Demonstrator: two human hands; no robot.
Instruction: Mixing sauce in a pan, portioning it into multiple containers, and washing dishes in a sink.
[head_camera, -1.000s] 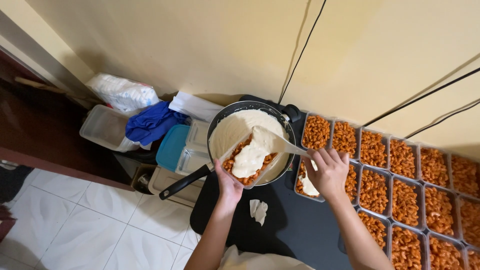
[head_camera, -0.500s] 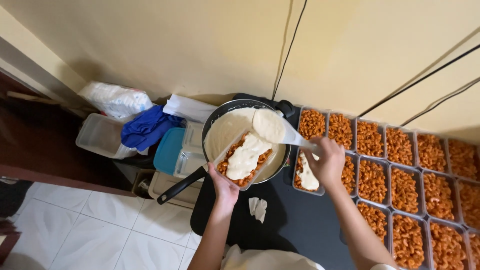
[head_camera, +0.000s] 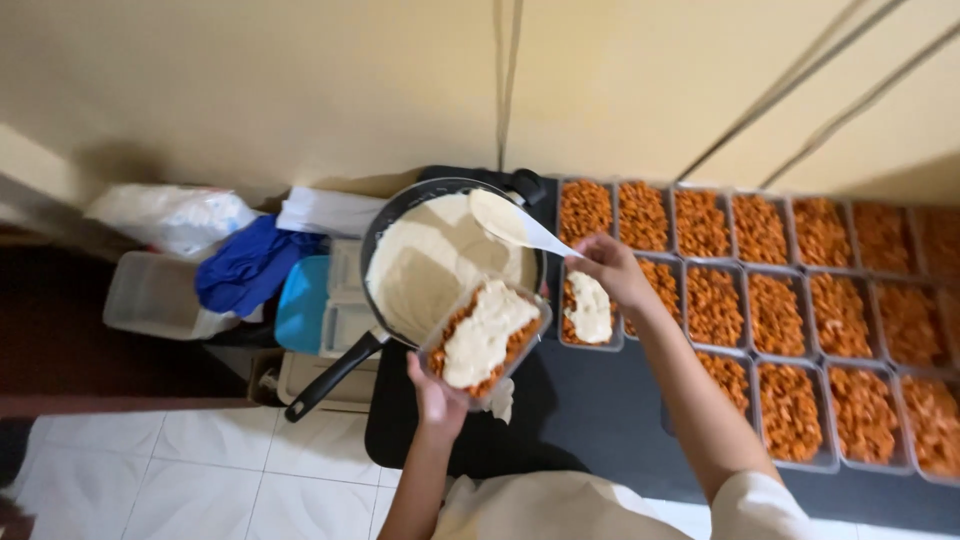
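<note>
My left hand (head_camera: 436, 392) holds a clear plastic tray (head_camera: 484, 342) of orange pasta from below, tilted over the near edge of a black pan (head_camera: 375, 240). A thick streak of white sauce lies on the pasta. My right hand (head_camera: 612, 271) grips a white spoon (head_camera: 507, 220) whose bowl is over the pan's white sauce (head_camera: 425, 262). Beside my right hand, another tray (head_camera: 590, 312) on the dark table carries a blob of sauce.
Several trays of orange pasta (head_camera: 790, 290) fill the dark table (head_camera: 600, 420) to the right. Left of the pan lie a blue cloth (head_camera: 250, 265), a blue-lidded box (head_camera: 303, 305), clear containers (head_camera: 150, 297) and a white bag (head_camera: 172, 215). White floor tiles (head_camera: 180, 470) lie below.
The spoon lifted off the held tray and swung back over the pan, leaving sauce on the pasta. My left hand kept the tray over the pan's edge.
</note>
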